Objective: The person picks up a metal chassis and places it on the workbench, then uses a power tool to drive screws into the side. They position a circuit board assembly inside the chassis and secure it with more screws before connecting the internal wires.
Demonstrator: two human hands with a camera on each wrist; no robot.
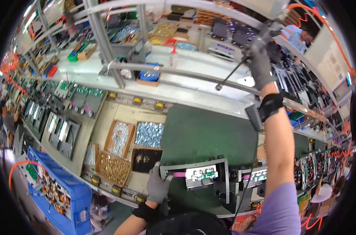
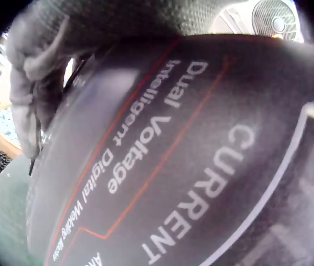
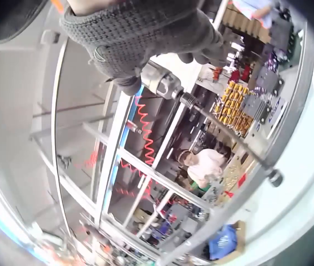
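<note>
A grey-gloved right hand (image 1: 260, 64) is raised at the upper right, its fingers curled round a power driver (image 3: 161, 81) with a long thin bit (image 3: 231, 136) ending in a socket. Low in the head view, the gloved left hand (image 1: 157, 187) holds the left edge of a black-framed unit (image 1: 224, 176) that has a green circuit board (image 1: 203, 175) inside. In the left wrist view the left hand's fingers (image 2: 26, 111) bend over the edge of a dark printed panel (image 2: 162, 149) reading "Dual Voltage" and "CURRENT".
Cardboard boxes of small metal parts (image 1: 149, 134) stand left of the green mat (image 1: 209, 133). A metal rail (image 1: 178, 73) crosses beyond it. A blue crate (image 1: 60, 192) is at lower left, and more units (image 1: 60, 131) line the bench at left. Another person (image 1: 297, 37) is at upper right.
</note>
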